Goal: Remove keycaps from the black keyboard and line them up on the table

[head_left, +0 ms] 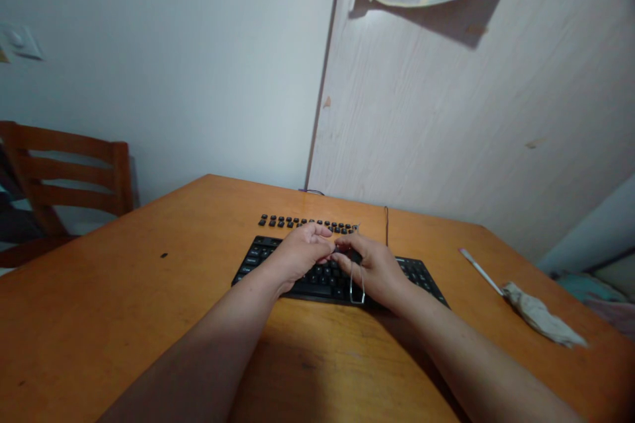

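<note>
A black keyboard (317, 289) lies on the wooden table under both my hands. Over its middle, my left hand (300, 254) has thumb and fingers pinched together around a small dark piece that looks like a keycap (336, 250). Facing it, my right hand (374, 271) is closed on a wire keycap puller (357, 294), whose bent metal loop hangs below the palm. The fingertips of both hands meet at the small piece. My fingers hide the puller's grip and part of the keys.
Behind the keyboard stand two rows of loose black keycaps (282, 221). One small black piece (164, 255) lies alone at the left. On the right are a white-handled brush (480, 271) and a crumpled cloth (540, 318). A cable (387, 225) runs toward the wall; a wooden chair (74, 172) stands left.
</note>
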